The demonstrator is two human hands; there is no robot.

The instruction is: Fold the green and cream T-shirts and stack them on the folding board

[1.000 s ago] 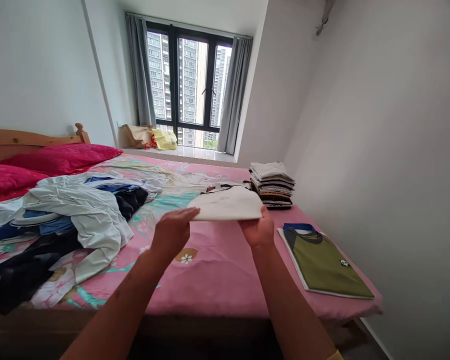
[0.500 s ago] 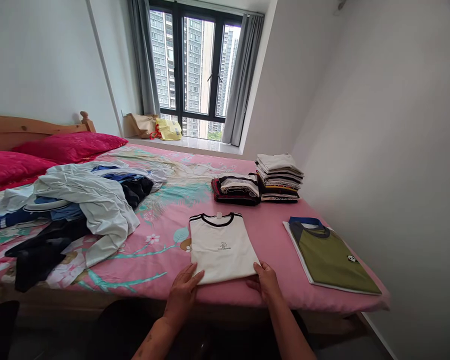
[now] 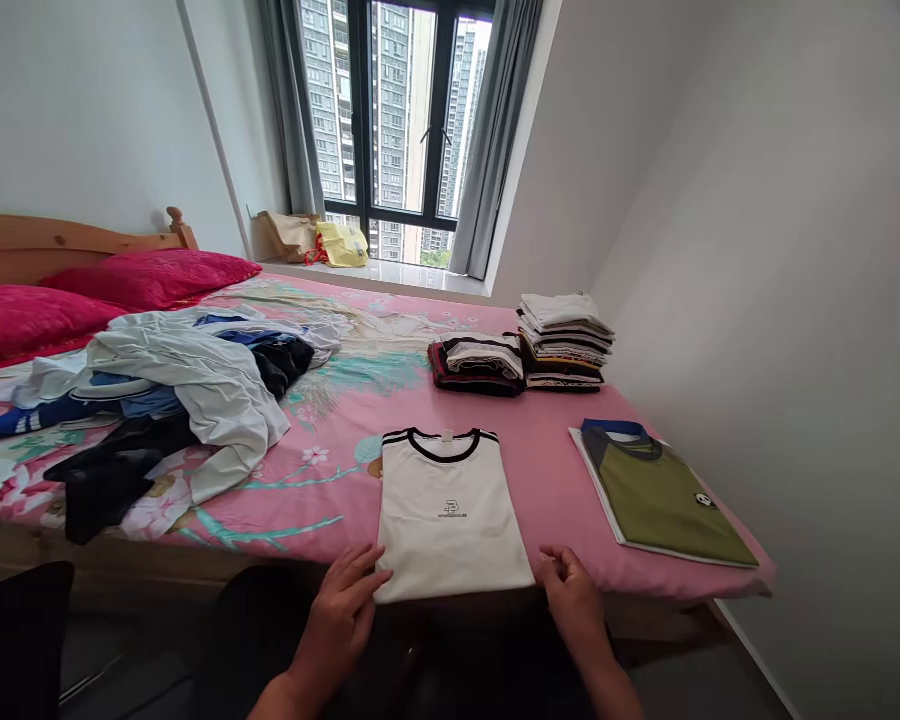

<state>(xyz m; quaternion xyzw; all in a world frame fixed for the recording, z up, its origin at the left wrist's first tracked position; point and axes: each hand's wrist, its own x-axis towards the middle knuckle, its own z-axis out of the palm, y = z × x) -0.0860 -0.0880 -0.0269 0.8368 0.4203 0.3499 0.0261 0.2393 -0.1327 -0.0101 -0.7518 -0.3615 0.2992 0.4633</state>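
Observation:
A folded white t-shirt [image 3: 450, 515] with a black collar and a small chest logo lies flat at the near edge of the pink bed [image 3: 540, 470]. My left hand [image 3: 341, 615] is at its lower left corner, fingers spread and touching the hem. At the lower right corner, my right hand [image 3: 570, 595] rests with fingers loosely curled beside the hem, holding nothing.
A folded olive t-shirt [image 3: 664, 495] lies to the right near the wall. Two stacks of folded clothes [image 3: 562, 340] stand further back. A heap of unfolded clothes [image 3: 172, 400] covers the left of the bed, by red pillows [image 3: 150, 275]. Bags [image 3: 319, 240] sit on the window ledge.
The white t-shirt was held up in the air, then laid flat on the bed. My hands have since slid back off its lower corners toward me.

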